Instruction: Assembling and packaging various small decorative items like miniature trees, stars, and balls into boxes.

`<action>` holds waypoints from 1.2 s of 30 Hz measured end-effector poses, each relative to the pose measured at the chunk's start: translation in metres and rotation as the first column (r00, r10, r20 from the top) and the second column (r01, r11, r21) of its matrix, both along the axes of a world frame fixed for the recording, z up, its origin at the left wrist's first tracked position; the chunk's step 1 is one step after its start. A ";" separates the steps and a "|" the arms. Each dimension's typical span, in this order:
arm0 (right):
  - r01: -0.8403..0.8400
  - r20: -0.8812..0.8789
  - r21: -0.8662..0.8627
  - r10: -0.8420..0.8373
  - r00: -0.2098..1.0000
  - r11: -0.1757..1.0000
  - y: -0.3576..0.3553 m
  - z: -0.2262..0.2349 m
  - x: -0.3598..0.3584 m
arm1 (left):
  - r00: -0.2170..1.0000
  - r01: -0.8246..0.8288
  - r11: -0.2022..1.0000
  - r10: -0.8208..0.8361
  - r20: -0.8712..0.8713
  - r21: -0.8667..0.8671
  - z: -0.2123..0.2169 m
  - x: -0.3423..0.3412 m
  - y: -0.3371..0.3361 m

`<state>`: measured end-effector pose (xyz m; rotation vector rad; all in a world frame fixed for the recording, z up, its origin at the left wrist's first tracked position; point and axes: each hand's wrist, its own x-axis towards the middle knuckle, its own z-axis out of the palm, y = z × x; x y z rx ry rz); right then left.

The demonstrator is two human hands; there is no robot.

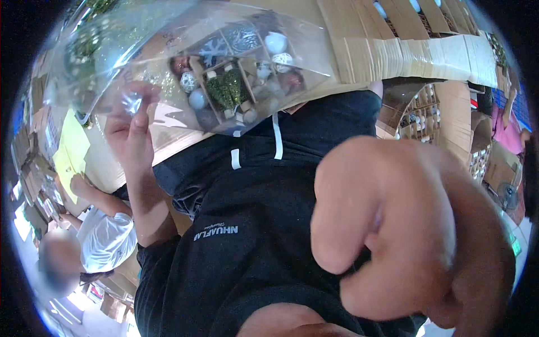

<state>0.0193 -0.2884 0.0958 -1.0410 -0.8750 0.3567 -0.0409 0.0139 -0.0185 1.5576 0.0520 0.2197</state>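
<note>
My left hand (133, 126) is at the left, thumb and fingers pinched on a clear plastic bag (292, 53) that spreads over the work surface. Through the film shows a divided box of ornaments (238, 78). Its compartments hold glittery green pieces (226, 90), a silver-blue snowflake (212, 51), white and pale blue balls and dark reddish balls. Whether the box lies inside the bag or under it, I cannot tell. Large and close to the camera, my right hand (393, 230) is raised at the right, its fingers curled; whatever they may hold is hidden.
Cardboard (410, 62) with a taped edge lies at the far right. Beyond it stand divided trays of ornaments (424, 115). At the left, a person in a white shirt (106, 238) sits by yellow sheets (72, 151). Another person in pink (504, 129) is at the right edge.
</note>
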 end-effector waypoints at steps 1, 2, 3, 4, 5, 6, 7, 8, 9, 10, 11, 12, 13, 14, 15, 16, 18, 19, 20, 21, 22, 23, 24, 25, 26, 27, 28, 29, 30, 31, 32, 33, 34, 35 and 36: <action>0.024 -0.012 -0.022 -0.024 1.000 0.999 0.023 0.007 -0.033 | 1.000 0.017 1.000 -0.016 -0.010 0.023 -0.009 -0.002 0.002; 0.060 -0.014 -0.046 -0.061 0.998 0.997 0.038 0.018 -0.051 | 0.998 0.057 0.998 -0.057 0.018 -0.018 -0.011 0.001 0.001; 0.101 -0.022 -0.061 -0.102 0.994 0.993 0.014 0.014 -0.038 | 0.998 0.064 0.998 -0.064 0.015 -0.017 -0.010 0.003 -0.002; 0.141 -0.029 -0.077 -0.144 0.989 0.987 0.010 -0.005 -0.016 | 0.999 0.050 0.999 -0.050 0.012 -0.016 -0.010 0.004 -0.005; 0.169 -0.041 -0.078 -0.173 0.984 0.983 0.020 -0.001 -0.024 | 1.000 0.023 1.000 -0.023 0.006 0.002 -0.005 0.003 -0.004; 0.196 -0.053 -0.088 -0.201 0.978 0.977 0.004 0.000 -0.031 | 1.000 0.017 1.000 -0.017 -0.002 0.009 -0.004 0.000 -0.002; 0.222 -0.065 -0.099 -0.229 0.971 0.970 -0.001 0.003 -0.042 | 0.999 0.028 1.000 -0.028 0.014 -0.004 -0.002 -0.003 0.001; 0.260 -0.069 -0.123 -0.269 0.961 0.958 -0.006 0.004 -0.047 | 0.998 0.052 0.998 -0.051 0.035 -0.031 -0.004 -0.001 0.000; 0.297 -0.072 -0.146 -0.310 0.948 0.944 -0.003 0.008 -0.057 | 0.998 0.059 0.998 -0.057 0.032 -0.037 -0.005 0.001 -0.001; 0.334 -0.073 -0.170 -0.350 0.934 0.927 0.000 0.012 -0.067 | 0.999 0.054 0.998 -0.053 0.006 -0.040 -0.006 0.002 -0.004; 0.353 -0.082 -0.175 -0.370 0.925 0.919 -0.017 0.010 -0.055 | 0.999 0.030 0.999 -0.030 -0.022 -0.021 -0.005 0.000 -0.003; 0.371 -0.092 -0.179 -0.391 0.916 0.911 -0.011 0.008 -0.067 | 0.999 0.018 1.000 -0.018 -0.026 -0.006 -0.004 -0.002 -0.002; 0.388 -0.101 -0.184 -0.410 0.906 0.903 0.002 0.003 -0.075 | 1.000 0.019 1.000 -0.019 -0.007 -0.005 -0.002 -0.005 -0.001; 0.424 -0.096 -0.205 -0.449 0.888 0.882 0.002 -0.008 -0.058 | 0.999 0.041 0.999 -0.040 0.019 -0.026 -0.002 -0.001 -0.005; 0.458 -0.091 -0.226 -0.487 0.869 0.860 0.013 0.000 -0.070 | 0.999 0.048 0.998 -0.047 0.022 -0.030 -0.001 0.002 -0.006; 0.491 -0.085 -0.246 -0.523 0.848 0.836 0.008 -0.005 -0.062 | 0.997 0.068 0.998 -0.067 0.028 -0.011 0.000 0.007 -0.007; 0.544 -0.081 -0.277 -0.583 0.808 0.792 0.004 0.004 -0.080 | 0.996 0.084 0.996 -0.084 0.032 0.015 0.001 0.014 -0.009; 0.549 -0.097 -0.282 -0.593 0.800 0.787 -0.041 0.009 -0.091 | 0.998 0.066 0.996 -0.067 0.020 0.052 0.007 0.008 -0.002; 0.568 -0.102 -0.300 -0.618 0.779 0.766 -0.026 0.011 -0.103 | 0.998 0.068 0.995 -0.069 0.010 0.072 0.009 0.007 -0.002; 0.583 -0.098 -0.315 -0.637 0.765 0.749 -0.017 0.017 -0.096 | 0.998 0.057 0.996 -0.058 0.011 0.075 0.016 0.006 0.003; 0.325 -0.055 -0.203 -0.342 0.938 0.924 -0.026 0.023 -0.066 | 0.996 0.083 0.986 -0.085 0.006 0.145 0.025 0.005 0.009; 0.037 0.043 -0.126 -0.032 0.999 0.991 -0.030 0.034 -0.019 | 0.991 0.123 0.973 -0.129 0.016 0.197 0.027 0.014 0.010; 0.026 0.061 -0.121 -0.018 0.998 0.992 -0.024 0.015 -0.011 | 0.991 0.120 0.969 -0.131 0.037 0.218 0.026 0.013 0.016; 0.319 0.154 -0.130 -0.299 0.942 0.939 -0.018 -0.010 -0.011 | 0.989 0.146 0.956 -0.143 -0.030 0.253 0.040 0.013 0.020; 0.585 0.243 -0.117 -0.548 0.801 0.803 -0.009 -0.042 -0.016 | 0.984 0.172 0.947 -0.150 -0.098 0.271 0.044 0.009 0.023; 0.796 0.310 -0.068 -0.745 0.590 0.602 -0.004 -0.055 -0.017 | 0.979 0.182 0.939 -0.147 -0.138 0.293 0.056 0.009 0.019; 0.706 0.344 -0.398 -0.619 0.706 0.586 0.000 -0.058 -0.023 | 0.979 0.172 0.941 -0.129 -0.159 0.291 0.062 0.007 0.011; 0.639 0.316 -0.503 -0.565 0.762 0.582 0.004 -0.068 -0.026 | 0.977 0.169 0.945 -0.122 -0.176 0.282 0.065 0.005 0.004; 0.454 0.021 -0.580 -0.545 0.838 0.676 0.007 -0.074 -0.025 | 0.935 0.263 0.903 -0.152 -0.319 0.340 0.068 0.009 0.007; 0.248 -0.280 -0.595 -0.486 0.828 0.765 0.009 -0.083 -0.023 | 0.949 0.195 0.906 -0.078 -0.305 0.376 0.067 0.013 0.001; 0.288 -0.254 -0.603 -0.522 0.814 0.744 0.006 -0.097 -0.022 | 0.957 0.132 0.905 -0.010 -0.290 0.404 0.060 0.021 -0.010; 0.326 -0.235 -0.605 -0.554 0.799 0.727 0.001 -0.110 -0.021 | 0.983 0.007 0.954 0.048 -0.176 0.300 0.058 0.028 -0.021; 0.357 -0.255 -0.594 -0.591 0.765 0.720 -0.007 -0.125 -0.018 | 0.984 0.000 0.954 0.054 -0.170 0.301 0.048 0.032 -0.018; 0.391 -0.278 -0.585 -0.629 0.726 0.710 -0.013 -0.132 -0.014 | 0.989 -0.059 0.923 0.105 -0.101 0.381 0.035 0.036 -0.016; 0.357 -0.277 -0.669 -0.664 0.695 0.652 -0.011 -0.123 -0.011 | 0.987 -0.132 0.882 0.158 -0.022 0.452 0.028 0.036 -0.014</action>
